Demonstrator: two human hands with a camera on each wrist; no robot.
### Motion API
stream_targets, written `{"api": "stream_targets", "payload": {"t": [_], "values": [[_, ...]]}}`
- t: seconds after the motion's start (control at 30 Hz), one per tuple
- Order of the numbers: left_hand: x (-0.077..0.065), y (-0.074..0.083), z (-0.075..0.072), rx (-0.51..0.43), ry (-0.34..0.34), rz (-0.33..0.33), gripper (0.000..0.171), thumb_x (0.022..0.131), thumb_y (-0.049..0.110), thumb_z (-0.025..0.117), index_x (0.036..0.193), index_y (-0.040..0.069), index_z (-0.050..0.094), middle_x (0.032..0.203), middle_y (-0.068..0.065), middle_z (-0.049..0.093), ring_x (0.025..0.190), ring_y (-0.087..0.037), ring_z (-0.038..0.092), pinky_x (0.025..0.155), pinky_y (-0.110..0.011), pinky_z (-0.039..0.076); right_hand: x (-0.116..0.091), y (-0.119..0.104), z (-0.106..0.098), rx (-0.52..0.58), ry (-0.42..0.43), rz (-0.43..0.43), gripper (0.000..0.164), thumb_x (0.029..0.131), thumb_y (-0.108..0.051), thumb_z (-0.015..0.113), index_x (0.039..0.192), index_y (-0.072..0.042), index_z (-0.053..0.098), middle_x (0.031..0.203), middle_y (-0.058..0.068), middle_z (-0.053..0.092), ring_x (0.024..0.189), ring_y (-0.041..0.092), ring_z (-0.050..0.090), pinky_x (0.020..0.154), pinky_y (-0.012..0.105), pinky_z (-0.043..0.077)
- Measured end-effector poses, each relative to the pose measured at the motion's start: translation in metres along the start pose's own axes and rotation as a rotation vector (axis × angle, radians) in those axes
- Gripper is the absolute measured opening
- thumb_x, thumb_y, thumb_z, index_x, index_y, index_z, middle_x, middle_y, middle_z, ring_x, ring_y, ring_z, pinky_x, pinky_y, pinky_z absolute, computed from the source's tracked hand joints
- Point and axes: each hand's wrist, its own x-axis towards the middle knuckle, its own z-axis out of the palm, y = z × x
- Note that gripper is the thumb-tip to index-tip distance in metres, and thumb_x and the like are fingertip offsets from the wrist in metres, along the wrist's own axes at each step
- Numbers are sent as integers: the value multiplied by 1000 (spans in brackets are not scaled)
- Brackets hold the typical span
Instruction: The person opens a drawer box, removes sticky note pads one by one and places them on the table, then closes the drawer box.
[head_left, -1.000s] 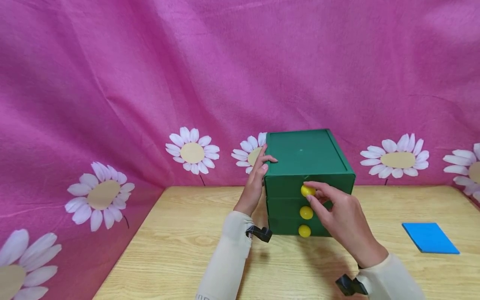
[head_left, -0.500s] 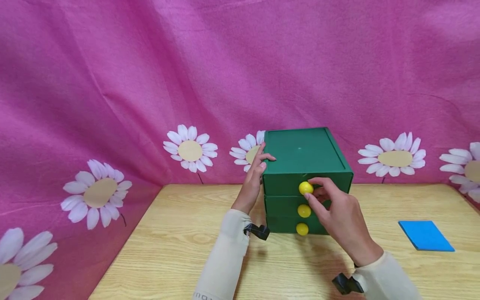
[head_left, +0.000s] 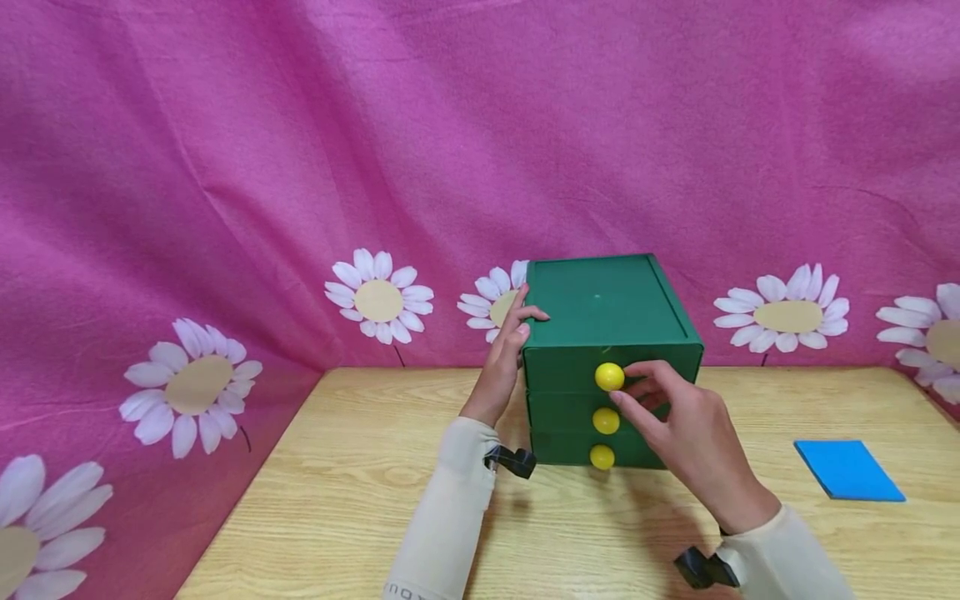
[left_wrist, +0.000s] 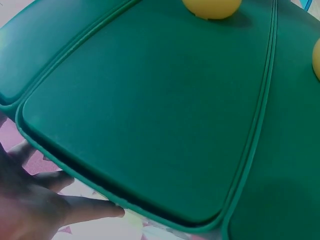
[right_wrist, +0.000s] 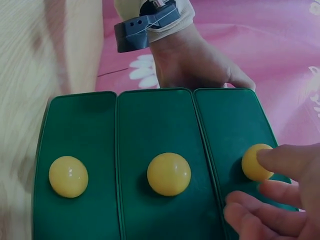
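A green three-drawer box (head_left: 600, 300) stands on the table with a round yellow knob on each drawer front. My left hand (head_left: 504, 367) lies along its left side, one fingertip over the top edge; in the left wrist view the fingers (left_wrist: 92, 210) are spread at the box's edge. My right hand (head_left: 693, 437) is at the top knob (head_left: 609, 377), with index fingertip and thumb loosely apart at its right and lower edge. In the right wrist view a fingertip overlaps that knob (right_wrist: 256, 162). The middle knob (head_left: 606, 421) and bottom knob (head_left: 602, 457) are untouched. All drawer fronts look pushed in.
A flat blue square (head_left: 850, 470) lies on the wooden table (head_left: 360, 483) to the right of the box. A pink cloth (head_left: 480, 150) with white flowers hangs behind and along the left. Black wrist mounts (head_left: 705, 569) stick out from both sleeves.
My right finger and thumb have slid off the top knob toward the right and loosened. The left hand keeps its place on the box. The whole view has shifted slightly.
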Motion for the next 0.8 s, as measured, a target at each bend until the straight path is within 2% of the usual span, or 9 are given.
{"api": "stream_targets", "payload": {"t": [0.13,0.37,0.6,0.8], "values": [[3,-12,-2,2,9,7,37,100,35,31,123,14,50,161,9,7,145,-11,5,108,-62,13,-3,1,-3,-20,-76,13,26,85,-23,74,107,-14,62,81,-8,68,69,9,61,54,25,42],[4,-16,-1,-4,16,8,41,97,46,34,121,19,51,161,12,9,144,-5,7,109,-62,13,-5,5,-3,-49,-209,46,29,85,-20,74,111,-13,63,84,-6,69,72,10,62,59,29,46],[3,-15,-2,5,11,2,41,97,47,33,122,19,51,161,12,8,145,-8,8,106,-65,16,-6,7,1,-53,-246,44,27,84,-17,74,109,-15,64,82,-7,68,70,8,61,58,29,45],[2,-11,-1,0,-4,-7,39,100,37,30,125,13,48,161,10,6,145,-13,7,104,-66,18,-6,8,4,-54,-282,56,28,84,-18,74,111,-16,65,83,-7,68,70,6,60,58,28,46]]}}
